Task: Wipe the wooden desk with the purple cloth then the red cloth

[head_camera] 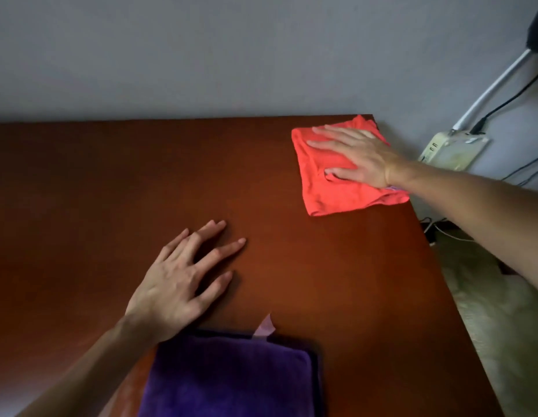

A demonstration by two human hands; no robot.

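The red cloth [328, 188] lies folded at the far right corner of the wooden desk [111, 191]. My right hand [356, 156] presses flat on top of it, fingers spread and pointing left. The purple cloth [228, 377] lies folded at the near edge of the desk, with a pale tag sticking up from its far edge. My left hand [183, 281] rests palm down on the bare wood just beyond the purple cloth's left corner, fingers apart, holding nothing.
A grey wall [201, 55] runs behind the desk. To the right of the desk, a white power strip [451, 150] with cables hangs on the wall, and a pale floor [502, 326] lies below the desk's right edge.
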